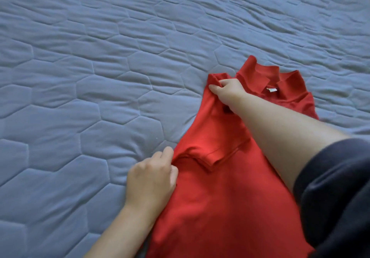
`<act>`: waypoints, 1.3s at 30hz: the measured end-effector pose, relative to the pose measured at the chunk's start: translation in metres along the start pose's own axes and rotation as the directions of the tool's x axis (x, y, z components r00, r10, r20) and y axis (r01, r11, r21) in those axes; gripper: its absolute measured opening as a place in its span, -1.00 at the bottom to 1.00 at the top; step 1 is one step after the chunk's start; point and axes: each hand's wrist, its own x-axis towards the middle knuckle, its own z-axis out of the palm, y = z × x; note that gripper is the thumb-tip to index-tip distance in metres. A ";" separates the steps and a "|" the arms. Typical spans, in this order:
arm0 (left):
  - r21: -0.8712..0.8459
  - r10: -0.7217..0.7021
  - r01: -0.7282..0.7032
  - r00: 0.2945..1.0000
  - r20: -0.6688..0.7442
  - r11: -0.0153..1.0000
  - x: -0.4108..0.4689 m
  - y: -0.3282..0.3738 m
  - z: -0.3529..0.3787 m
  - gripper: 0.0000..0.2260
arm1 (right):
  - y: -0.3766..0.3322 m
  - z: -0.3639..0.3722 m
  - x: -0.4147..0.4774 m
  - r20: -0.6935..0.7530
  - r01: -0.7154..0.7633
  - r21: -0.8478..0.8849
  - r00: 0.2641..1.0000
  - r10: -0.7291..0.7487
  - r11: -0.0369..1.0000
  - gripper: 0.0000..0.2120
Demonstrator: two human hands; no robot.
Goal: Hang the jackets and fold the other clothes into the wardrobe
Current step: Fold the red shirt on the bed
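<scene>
A red polo shirt [224, 193] lies on the bed, collar at the far end with a white label showing inside it. Its left side is folded inward, and the short sleeve lies across the body. My left hand [153, 179] pinches the folded edge of the shirt beside the sleeve, fingers curled. My right hand [228, 90] reaches across the shirt and grips the fold at the shoulder, next to the collar. My right forearm covers part of the shirt's right side.
A blue-grey quilted bedspread [100, 77] with a hexagon pattern fills the view around the shirt. A dark sleeve [336, 193] on my right arm sits at the lower right.
</scene>
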 end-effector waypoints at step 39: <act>-0.329 0.065 0.076 0.916 0.397 0.941 0.210 0.339 0.090 -0.85 | 0.300 -0.114 -0.222 -0.465 -0.016 -0.164 0.883 -0.063 0.986 -0.38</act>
